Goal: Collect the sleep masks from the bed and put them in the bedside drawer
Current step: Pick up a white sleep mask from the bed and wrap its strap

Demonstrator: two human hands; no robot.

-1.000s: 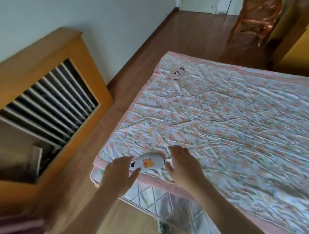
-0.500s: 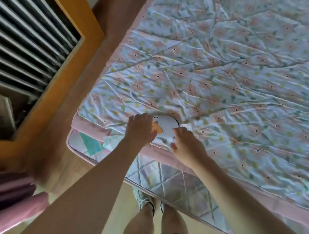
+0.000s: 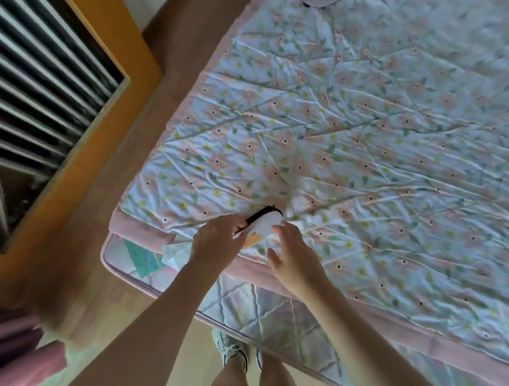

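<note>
A white sleep mask (image 3: 264, 223) with an orange cartoon print and a black strap is tilted up off the floral bedspread (image 3: 358, 143) near the bed's front corner. My left hand (image 3: 219, 242) grips its left end. My right hand (image 3: 292, 248) hovers at its right side with fingers apart, fingertips close to the mask. A second sleep mask (image 3: 316, 2) shows only as a sliver at the top edge, on the far side of the bed.
A wooden frame with dark slats (image 3: 55, 91) stands left of the bed across a strip of brown floor. Folded papers (image 3: 154, 256) lie on the bare mattress corner. My shoes (image 3: 234, 350) are below the bed's edge. Pink cloth (image 3: 24, 350) sits at bottom left.
My left hand has closed on the mask and raised its edge off the spread, showing the black strap. My right hand has loosened and spread beside it. The view has tilted further down.
</note>
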